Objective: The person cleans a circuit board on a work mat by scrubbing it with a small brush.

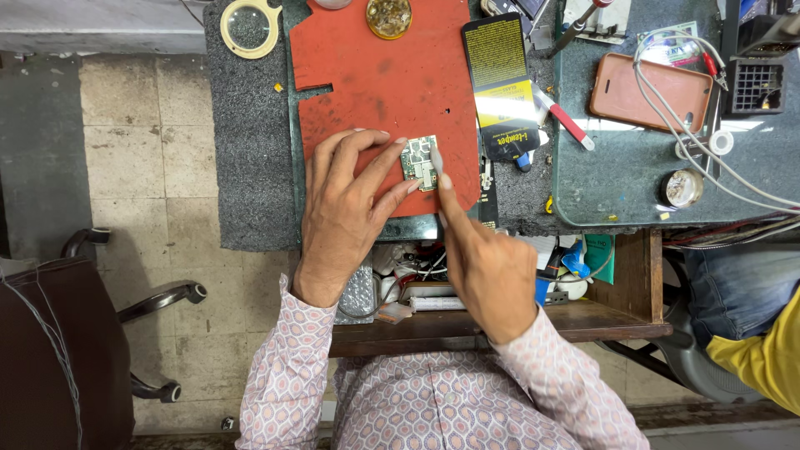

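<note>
A small green circuit board [417, 158] lies near the front right corner of a red work mat [379, 75]. My left hand [346, 212] rests on the mat, its fingertips pressing the board's left and lower edges. My right hand [487, 267] comes from below with the index finger stretched up along the board's right edge. A thin pale tool [436, 158] shows at that fingertip, touching the board; how it is held is hidden.
On the bench sit a roll of tape [250, 27], a round tin [389, 17], a black flat packet [502, 83], a red-handled tool [567, 123], a brown phone case [650, 90] and grey cables [708, 142]. An open drawer [500, 321] holds clutter. Another person's yellow sleeve [767, 350] is at right; a chair [50, 333] at left.
</note>
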